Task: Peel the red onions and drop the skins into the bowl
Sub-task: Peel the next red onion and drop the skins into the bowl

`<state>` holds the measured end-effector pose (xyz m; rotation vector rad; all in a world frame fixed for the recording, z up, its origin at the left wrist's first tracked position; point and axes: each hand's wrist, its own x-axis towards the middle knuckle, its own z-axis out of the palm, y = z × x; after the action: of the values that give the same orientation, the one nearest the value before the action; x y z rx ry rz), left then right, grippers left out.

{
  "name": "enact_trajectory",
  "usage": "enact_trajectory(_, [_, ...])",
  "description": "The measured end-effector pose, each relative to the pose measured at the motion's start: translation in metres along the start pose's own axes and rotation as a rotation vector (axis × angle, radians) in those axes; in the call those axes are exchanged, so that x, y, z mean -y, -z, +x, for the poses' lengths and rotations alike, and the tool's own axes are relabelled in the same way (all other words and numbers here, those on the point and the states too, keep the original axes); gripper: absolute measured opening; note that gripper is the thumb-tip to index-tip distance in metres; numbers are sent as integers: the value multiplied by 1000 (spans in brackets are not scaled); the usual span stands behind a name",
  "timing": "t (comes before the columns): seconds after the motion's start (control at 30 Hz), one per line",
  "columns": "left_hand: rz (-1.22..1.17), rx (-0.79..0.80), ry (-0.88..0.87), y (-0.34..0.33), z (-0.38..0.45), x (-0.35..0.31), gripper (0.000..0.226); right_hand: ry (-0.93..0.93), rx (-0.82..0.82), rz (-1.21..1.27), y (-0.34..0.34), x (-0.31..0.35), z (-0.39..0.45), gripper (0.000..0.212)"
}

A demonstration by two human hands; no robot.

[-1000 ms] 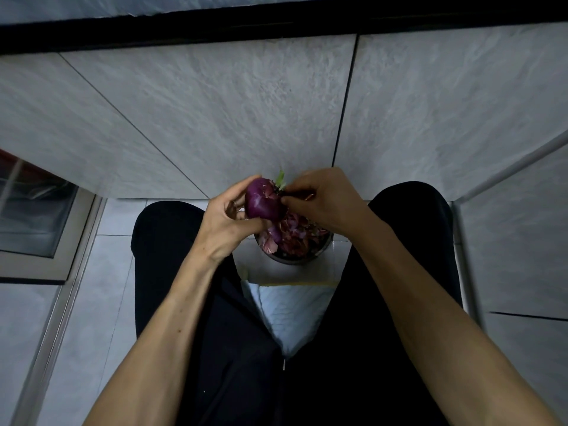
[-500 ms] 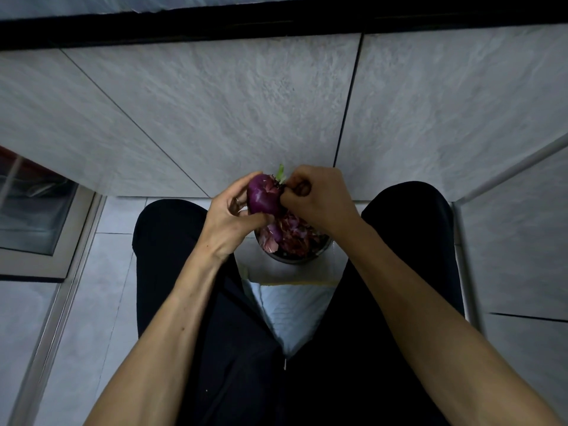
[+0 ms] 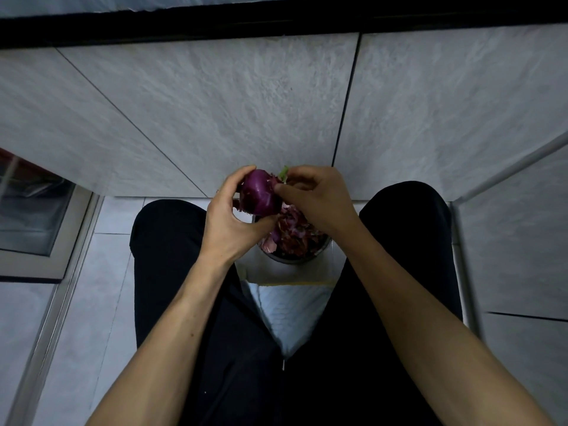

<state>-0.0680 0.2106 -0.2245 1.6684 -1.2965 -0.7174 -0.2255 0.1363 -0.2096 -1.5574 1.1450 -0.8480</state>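
A glossy purple red onion (image 3: 259, 192) with a green sprout at its top is held above the bowl. My left hand (image 3: 229, 216) grips it from the left, thumb under it and fingers curled over its top. My right hand (image 3: 313, 199) pinches the skin at the onion's right side near the sprout. Below them a metal bowl (image 3: 292, 259) stands on the floor between my knees, filled with several purple onion skins (image 3: 292, 232). My right hand hides part of the bowl.
I sit low with black-trousered legs either side of the bowl. A white and yellow item (image 3: 289, 281) lies under the bowl. A grey tiled wall (image 3: 215, 118) rises just ahead. A glass-fronted frame (image 3: 33, 219) stands at the left.
My right hand has closed in on the onion's top right and taken hold of the skin there. The onion has turned slightly in my left hand.
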Motion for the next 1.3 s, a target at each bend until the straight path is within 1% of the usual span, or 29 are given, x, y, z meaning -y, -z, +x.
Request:
enact_trajectory(0.07, [22,-27,-13,-1,1,3,82,-8,-18,34,-1,0,0,7])
enact_trajectory(0.13, [28,-52,-14,-1,2,4,82,-2,-46,30,-2,0,-1,17])
enact_trajectory(0.2, [2,-58,0,-2,3,3,81,87,-97,-70,-3,1,-2,32])
enact_trajectory(0.23, [-17,-56,13,-3,3,2,81,150,-119,-129,-4,2,-2,34])
enact_trajectory(0.3, [-44,-51,33,-4,4,1,81,239,-142,-226,-6,3,-3,28])
enact_trajectory(0.37, [-43,-55,28,-4,3,2,82,270,-138,-289,-8,2,-3,19])
enact_trajectory(0.5, [31,-72,-5,-4,1,3,82,240,-99,-363,-9,1,-2,17])
enact_trajectory(0.63, [90,-97,-54,-3,-1,0,80,274,-74,-425,-11,5,-3,15])
enact_trajectory(0.73, [123,-100,-81,-1,-1,-1,81,203,-37,-384,-10,6,-3,11])
enact_trajectory(0.8, [137,-91,-87,-1,-1,-1,82,163,22,-380,-10,4,-2,11])
enact_trajectory(0.9, [103,-82,-48,-3,-1,-2,81,185,83,-389,-11,3,-2,9])
enact_trajectory(1.13, [-100,-52,109,-2,0,-12,78,163,75,-231,-7,5,-1,9])
enact_trajectory(1.3, [-161,-44,188,-3,-1,-15,74,221,111,-273,-5,3,-1,12])
